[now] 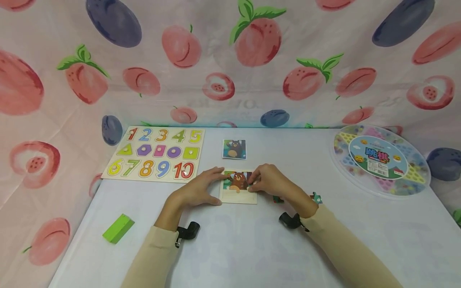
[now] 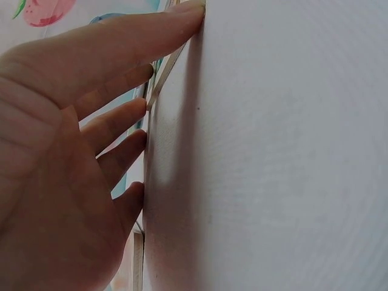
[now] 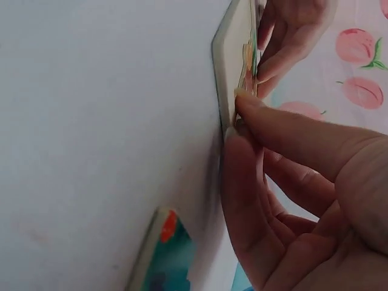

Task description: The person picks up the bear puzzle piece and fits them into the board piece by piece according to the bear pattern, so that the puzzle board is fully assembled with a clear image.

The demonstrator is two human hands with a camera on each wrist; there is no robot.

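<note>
A small wooden puzzle board [image 1: 238,197] lies at the table's middle, its upper part filled with a brown bear picture [image 1: 237,181] and its lower strip bare wood. My left hand [image 1: 196,186] rests at the board's left side, thumb by the lower corner and fingers fairly straight, spread toward the upper corner. At the right edge of the picture, my right hand [image 1: 270,180] pinches a puzzle piece between thumb and fingertips; the fingers mostly hide it. Loose puzzle pieces [image 3: 173,257] lie on the table close to the right hand, another [image 1: 316,197] beside the right wrist.
A bear picture card [image 1: 234,149] lies beyond the board. Back left is a number and shape board [image 1: 153,155]; back right, a round clear game box [image 1: 379,162]. A green block [image 1: 118,228] sits front left. Fruit-printed cloth [image 1: 216,60] hangs behind the white table.
</note>
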